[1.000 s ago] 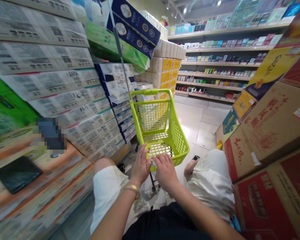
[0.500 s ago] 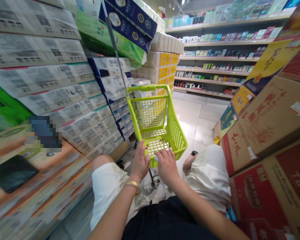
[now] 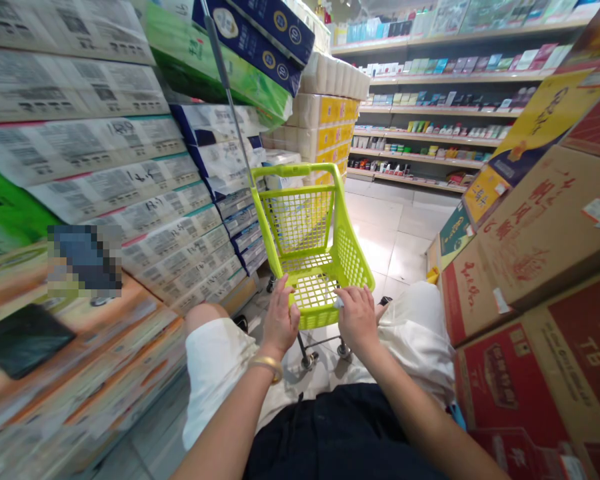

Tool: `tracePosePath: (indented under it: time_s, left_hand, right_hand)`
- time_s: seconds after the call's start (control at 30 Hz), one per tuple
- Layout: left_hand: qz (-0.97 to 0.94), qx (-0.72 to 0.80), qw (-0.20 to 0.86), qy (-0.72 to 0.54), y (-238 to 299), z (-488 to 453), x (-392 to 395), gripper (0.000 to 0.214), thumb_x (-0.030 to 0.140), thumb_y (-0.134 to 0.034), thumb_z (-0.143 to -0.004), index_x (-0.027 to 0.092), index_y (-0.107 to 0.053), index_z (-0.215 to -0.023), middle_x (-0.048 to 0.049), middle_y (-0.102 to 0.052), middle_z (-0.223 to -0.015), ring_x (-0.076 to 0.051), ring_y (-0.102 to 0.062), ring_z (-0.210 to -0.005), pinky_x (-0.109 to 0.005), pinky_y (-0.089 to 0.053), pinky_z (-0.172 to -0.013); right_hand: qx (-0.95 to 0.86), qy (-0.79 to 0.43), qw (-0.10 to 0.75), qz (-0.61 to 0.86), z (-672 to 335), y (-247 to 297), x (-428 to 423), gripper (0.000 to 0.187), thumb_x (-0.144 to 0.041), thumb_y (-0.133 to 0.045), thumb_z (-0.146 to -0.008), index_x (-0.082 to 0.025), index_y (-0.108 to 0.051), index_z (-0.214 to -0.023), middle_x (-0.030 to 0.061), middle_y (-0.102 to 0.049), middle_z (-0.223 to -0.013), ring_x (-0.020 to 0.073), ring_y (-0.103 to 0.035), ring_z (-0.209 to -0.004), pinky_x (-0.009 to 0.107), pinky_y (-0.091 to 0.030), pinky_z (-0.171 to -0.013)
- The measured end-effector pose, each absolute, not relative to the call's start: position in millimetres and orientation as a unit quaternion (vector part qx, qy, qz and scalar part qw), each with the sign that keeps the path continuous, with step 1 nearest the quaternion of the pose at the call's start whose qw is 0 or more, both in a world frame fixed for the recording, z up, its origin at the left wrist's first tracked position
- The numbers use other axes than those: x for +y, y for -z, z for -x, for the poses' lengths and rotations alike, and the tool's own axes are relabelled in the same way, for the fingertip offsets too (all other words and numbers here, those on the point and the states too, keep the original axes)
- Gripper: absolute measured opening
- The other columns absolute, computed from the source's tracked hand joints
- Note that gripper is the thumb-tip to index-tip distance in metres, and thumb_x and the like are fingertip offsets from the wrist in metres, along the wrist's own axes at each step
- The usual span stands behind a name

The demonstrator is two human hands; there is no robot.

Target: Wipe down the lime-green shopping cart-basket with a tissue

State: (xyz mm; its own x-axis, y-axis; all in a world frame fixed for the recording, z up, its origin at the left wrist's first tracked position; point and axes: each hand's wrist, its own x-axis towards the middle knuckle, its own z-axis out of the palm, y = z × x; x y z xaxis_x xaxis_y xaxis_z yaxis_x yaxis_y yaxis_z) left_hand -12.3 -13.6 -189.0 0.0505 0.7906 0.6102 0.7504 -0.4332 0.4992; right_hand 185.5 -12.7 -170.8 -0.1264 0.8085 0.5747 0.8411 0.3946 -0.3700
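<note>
Cart (image 3: 354, 263) between packs (image 3: 155, 200) and cartons (image 3: 527, 230), right fingers (image 3: 359, 297) pinching whitish thing (image 3: 339, 302), left fingers (image 3: 280, 297), grip unclear

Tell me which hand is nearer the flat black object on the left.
Left. The left hand is right of the black object, by the green cart; the right hand is farther right.

"10" on blue packs (image 3: 253, 44); "TB" on carton (image 3: 575, 357)

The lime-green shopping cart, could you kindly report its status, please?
Left hand at near rim; right hand there too, holding small pale item. Lime-green shopping cart upright. Cartons close on right, stacked packs on left.
</note>
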Motion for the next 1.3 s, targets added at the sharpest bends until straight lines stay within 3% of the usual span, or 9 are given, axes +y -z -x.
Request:
tracePosePath:
  time_s: [0.3, 0.63, 0.97, 1.3]
  left_hand:
    - [-0.729, 0.531, 0.019, -0.433, 190, 16, -14, 0.028, 0.019, -0.038, -0.09, 0.019, -0.047, -0.116, -0.0139, -0.039, -0.15, -0.024, -0.036, -0.141, -0.047, -0.039, -0.112]
    - [-0.727, 0.537, 0.014, -0.428, 189, 14, -16, 0.029, 0.019, -0.036, -0.089, 0.019, -0.048, -0.116, -0.0136, -0.039, -0.15, -0.023, -0.036, -0.141, -0.045, -0.039, -0.113]
    - [-0.729, 0.538, 0.025, -0.422, 188, 16, -17, 0.029, 0.019, -0.037, -0.091, 0.02, -0.046, -0.119, -0.0136, -0.038, -0.15, -0.024, -0.036, -0.141, -0.048, -0.039, -0.112]
    - [-0.726, 0.542, 0.022, -0.423, 186, 13, -19, 0.031, 0.02, -0.037, -0.091, 0.021, -0.046, -0.121, -0.0131, -0.039, -0.15, -0.024, -0.036, -0.141, -0.048, -0.04, -0.112]
  right_hand:
    - [-0.822, 0.011, 0.361, 0.44, -137, 173, -36, 0.043, -0.005, -0.048, -0.081, -0.021, -0.061, -0.119, 0.0055, -0.065, -0.111, 0.0205, -0.051, -0.109, 0.039, -0.027, -0.112]
    - [-0.744, 0.03, 0.391, 0.541, -209, 170, -7, 0.038, -0.006, -0.046, -0.077, -0.022, -0.067, -0.104, 0.0051, -0.065, -0.094, 0.0227, -0.054, -0.097, 0.042, -0.032, -0.106]
    - [-0.822, -0.027, 0.319, 0.47, -140, 153, -26, 0.024, -0.018, -0.054, -0.081, -0.023, -0.064, -0.102, 0.0043, -0.064, -0.094, 0.0213, -0.053, -0.091, 0.035, -0.035, -0.089]
    - [-0.761, 0.048, 0.364, 0.535, -191, 163, -9, 0.03, -0.035, -0.052, -0.089, -0.017, -0.062, -0.112, 0.0092, -0.061, -0.1, 0.0256, -0.051, -0.101, 0.043, -0.031, -0.102]
